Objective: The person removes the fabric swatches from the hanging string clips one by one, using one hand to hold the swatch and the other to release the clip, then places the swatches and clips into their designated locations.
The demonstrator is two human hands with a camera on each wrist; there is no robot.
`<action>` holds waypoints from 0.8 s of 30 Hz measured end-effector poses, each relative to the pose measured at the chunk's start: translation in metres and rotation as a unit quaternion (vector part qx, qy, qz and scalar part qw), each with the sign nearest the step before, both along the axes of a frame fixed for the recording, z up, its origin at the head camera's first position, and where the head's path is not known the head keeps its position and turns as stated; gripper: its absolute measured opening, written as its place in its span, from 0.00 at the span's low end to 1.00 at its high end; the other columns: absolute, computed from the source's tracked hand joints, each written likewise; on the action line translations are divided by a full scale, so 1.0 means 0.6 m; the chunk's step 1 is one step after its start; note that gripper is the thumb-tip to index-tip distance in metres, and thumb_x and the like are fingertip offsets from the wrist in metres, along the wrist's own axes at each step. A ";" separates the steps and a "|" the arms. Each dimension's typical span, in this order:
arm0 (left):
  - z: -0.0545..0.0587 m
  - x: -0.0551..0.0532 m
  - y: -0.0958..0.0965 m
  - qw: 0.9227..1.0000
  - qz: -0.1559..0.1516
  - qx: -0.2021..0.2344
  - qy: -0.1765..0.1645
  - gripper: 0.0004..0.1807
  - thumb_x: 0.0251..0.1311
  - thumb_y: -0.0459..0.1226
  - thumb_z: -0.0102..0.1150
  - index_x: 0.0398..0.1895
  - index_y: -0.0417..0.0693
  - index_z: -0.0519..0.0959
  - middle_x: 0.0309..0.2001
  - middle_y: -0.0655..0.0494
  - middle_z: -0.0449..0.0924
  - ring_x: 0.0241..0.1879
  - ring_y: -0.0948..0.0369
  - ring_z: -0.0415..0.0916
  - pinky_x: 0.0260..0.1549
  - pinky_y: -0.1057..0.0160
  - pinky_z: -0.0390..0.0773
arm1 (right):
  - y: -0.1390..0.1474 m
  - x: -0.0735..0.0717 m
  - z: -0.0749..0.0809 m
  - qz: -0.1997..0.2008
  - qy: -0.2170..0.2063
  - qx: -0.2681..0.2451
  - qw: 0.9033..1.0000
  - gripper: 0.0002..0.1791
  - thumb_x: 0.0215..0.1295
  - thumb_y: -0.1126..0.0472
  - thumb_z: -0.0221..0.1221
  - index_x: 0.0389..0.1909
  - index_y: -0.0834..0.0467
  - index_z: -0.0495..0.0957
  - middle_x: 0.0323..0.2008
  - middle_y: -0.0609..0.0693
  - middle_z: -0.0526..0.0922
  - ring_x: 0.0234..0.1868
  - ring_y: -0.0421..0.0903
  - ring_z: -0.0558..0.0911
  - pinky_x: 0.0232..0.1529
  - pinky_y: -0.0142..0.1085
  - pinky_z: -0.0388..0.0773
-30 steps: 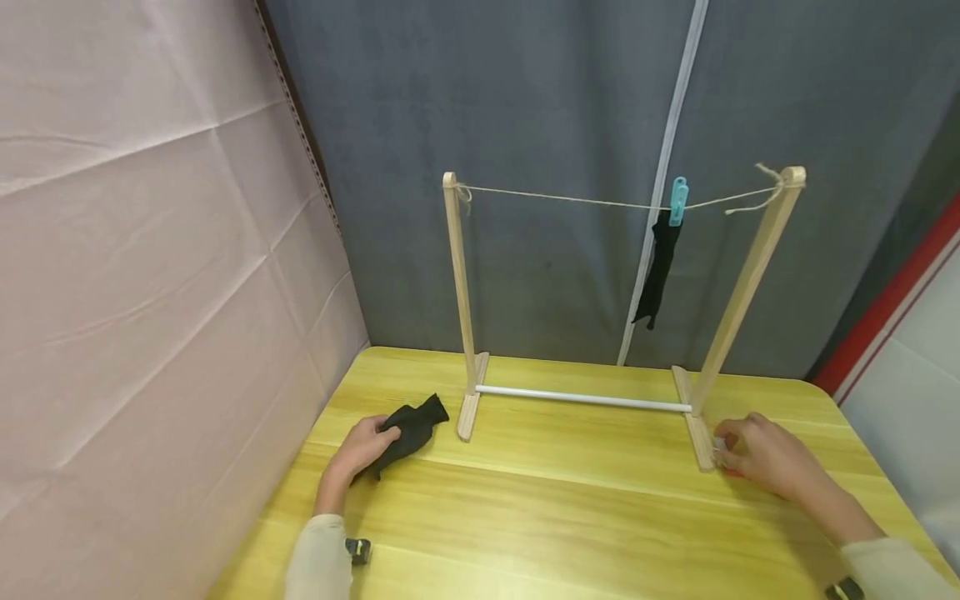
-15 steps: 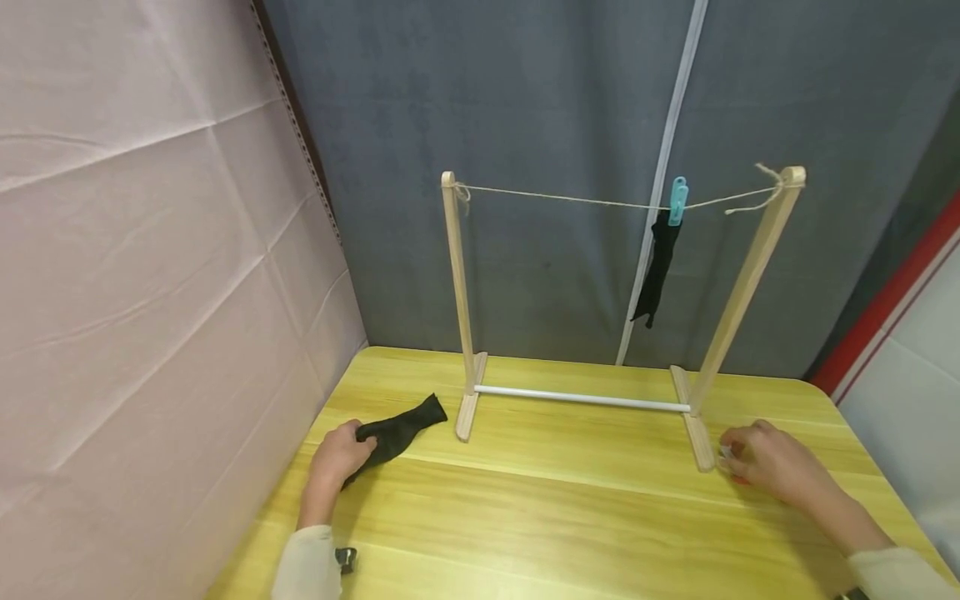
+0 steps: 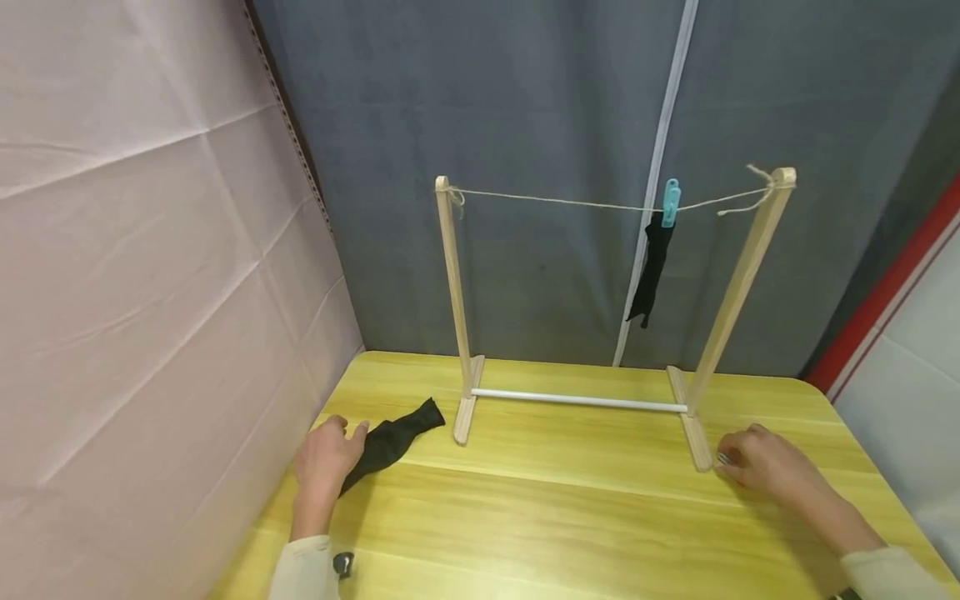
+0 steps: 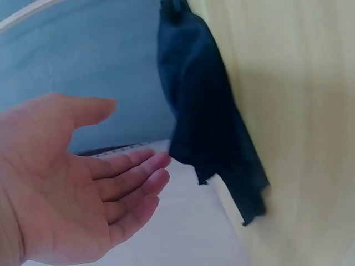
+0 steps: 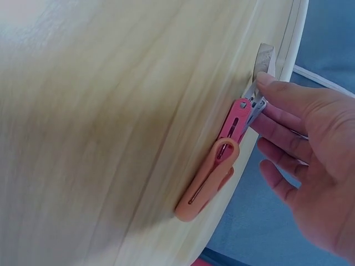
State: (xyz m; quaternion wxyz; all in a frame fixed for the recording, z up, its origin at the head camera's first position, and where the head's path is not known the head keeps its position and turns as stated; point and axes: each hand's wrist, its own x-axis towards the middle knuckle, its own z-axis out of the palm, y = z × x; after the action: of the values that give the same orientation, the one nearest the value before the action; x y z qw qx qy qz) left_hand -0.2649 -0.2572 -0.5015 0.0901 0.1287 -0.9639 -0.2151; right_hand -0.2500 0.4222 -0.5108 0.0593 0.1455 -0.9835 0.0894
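Observation:
A long, narrow piece of black cloth (image 3: 390,442) with uneven ends lies at the left of the table. My left hand (image 3: 326,462) is just beside it, palm and fingers open in the left wrist view, apart from the cloth (image 4: 202,105). At the right, my right hand (image 3: 772,467) pinches a whitish clothespin (image 5: 255,102) between thumb and fingers. Right below it on the table are a pink clothespin (image 5: 236,122) and an orange clothespin (image 5: 205,183), overlapping in the right wrist view.
A wooden rack (image 3: 738,292) stands at the back, a white rod (image 3: 577,400) joining its feet. From its string (image 3: 555,200) hangs another black cloth (image 3: 651,271), held by a blue clothespin (image 3: 671,202). A pale fabric wall (image 3: 187,333) borders the left side.
My left hand has let go of the black cloth and drawn back to the left; the cloth now lies more stretched out. The right hand has stayed by the rack's right foot.

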 end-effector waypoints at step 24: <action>0.051 -0.007 0.145 0.977 -0.091 0.048 0.186 0.33 0.72 0.52 0.63 0.70 0.40 0.74 0.63 0.39 0.81 0.61 0.39 0.79 0.59 0.39 0.78 | 0.002 0.008 -0.009 -0.013 0.007 -0.001 1.000 0.11 0.54 0.54 0.79 0.35 0.49 0.88 0.30 0.39 0.81 0.37 0.43 0.78 0.33 0.40 0.76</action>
State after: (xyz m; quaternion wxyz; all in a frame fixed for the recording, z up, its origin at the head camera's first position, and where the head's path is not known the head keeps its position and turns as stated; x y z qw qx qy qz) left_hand -0.2693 -0.1703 -0.4707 0.2412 0.0028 -0.9265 -0.2888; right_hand -0.2452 0.4236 -0.5160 0.0679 0.1328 -0.9848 0.0887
